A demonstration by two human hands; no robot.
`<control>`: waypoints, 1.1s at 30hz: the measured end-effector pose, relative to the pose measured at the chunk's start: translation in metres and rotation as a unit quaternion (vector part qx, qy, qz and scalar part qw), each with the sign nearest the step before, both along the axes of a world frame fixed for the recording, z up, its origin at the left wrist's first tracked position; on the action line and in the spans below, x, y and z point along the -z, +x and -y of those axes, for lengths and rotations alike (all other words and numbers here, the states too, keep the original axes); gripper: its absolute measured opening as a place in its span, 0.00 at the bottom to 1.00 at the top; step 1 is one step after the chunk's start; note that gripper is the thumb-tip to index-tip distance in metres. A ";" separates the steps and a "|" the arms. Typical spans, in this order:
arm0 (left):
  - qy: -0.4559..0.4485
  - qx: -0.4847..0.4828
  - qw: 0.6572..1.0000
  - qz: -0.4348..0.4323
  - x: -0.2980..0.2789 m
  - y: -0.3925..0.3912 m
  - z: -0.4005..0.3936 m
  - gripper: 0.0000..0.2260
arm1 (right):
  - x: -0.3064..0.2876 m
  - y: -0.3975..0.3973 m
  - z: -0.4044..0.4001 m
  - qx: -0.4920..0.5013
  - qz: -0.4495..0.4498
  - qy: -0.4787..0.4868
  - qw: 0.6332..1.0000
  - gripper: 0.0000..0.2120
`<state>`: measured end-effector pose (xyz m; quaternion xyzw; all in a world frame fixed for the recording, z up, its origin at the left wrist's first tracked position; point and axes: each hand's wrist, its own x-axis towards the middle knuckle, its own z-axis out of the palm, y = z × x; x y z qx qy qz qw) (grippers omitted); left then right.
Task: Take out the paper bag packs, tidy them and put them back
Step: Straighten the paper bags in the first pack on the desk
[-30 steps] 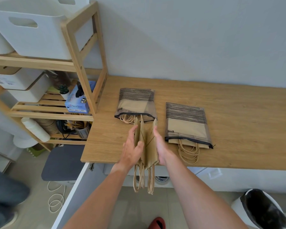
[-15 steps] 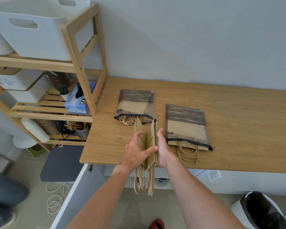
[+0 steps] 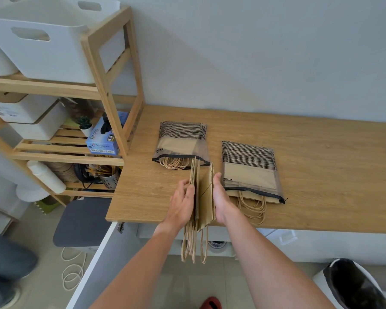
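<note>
Head view, loose paper bags [image 3: 204, 195]: a small bundle was stood on edge at the near edge of the wooden table [image 3: 321, 157], its twine handles hung past the edge toward the floor.
Head view, left hand [image 3: 182, 202]: it was pressed against the left side of the bundle, the fingers curled round the leftmost bags.
Head view, right hand [image 3: 220, 197]: it was laid flat against the right side of the bundle, fingers straight, nothing clasped.
Head view, left pack [image 3: 181, 143]: a striped sleeve of bags was laid flat on the table just beyond the bundle, handles spilled from its open end.
Head view, right pack [image 3: 251, 170]: a second sleeve was laid flat just right of the right hand.
Head view, surroundings: a wooden shelf [image 3: 112, 90] with white bins [image 3: 49, 47] and a glove box [image 3: 104, 139] was seen at the left.
</note>
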<state>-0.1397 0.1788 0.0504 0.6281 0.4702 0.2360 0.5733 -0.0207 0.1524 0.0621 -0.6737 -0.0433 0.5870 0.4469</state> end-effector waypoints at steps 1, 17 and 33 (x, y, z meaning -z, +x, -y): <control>-0.046 0.001 0.999 0.019 0.001 -0.001 -0.002 0.23 | -0.002 0.000 0.001 -0.014 -0.002 0.004 1.000 0.50; 0.165 0.113 0.969 -0.143 0.046 -0.067 -0.029 0.28 | -0.023 0.032 0.015 -0.002 0.023 -0.027 0.999 0.08; 0.260 -0.033 0.964 0.041 0.010 -0.027 -0.030 0.05 | -0.030 -0.005 -0.006 0.130 0.020 0.189 0.973 0.33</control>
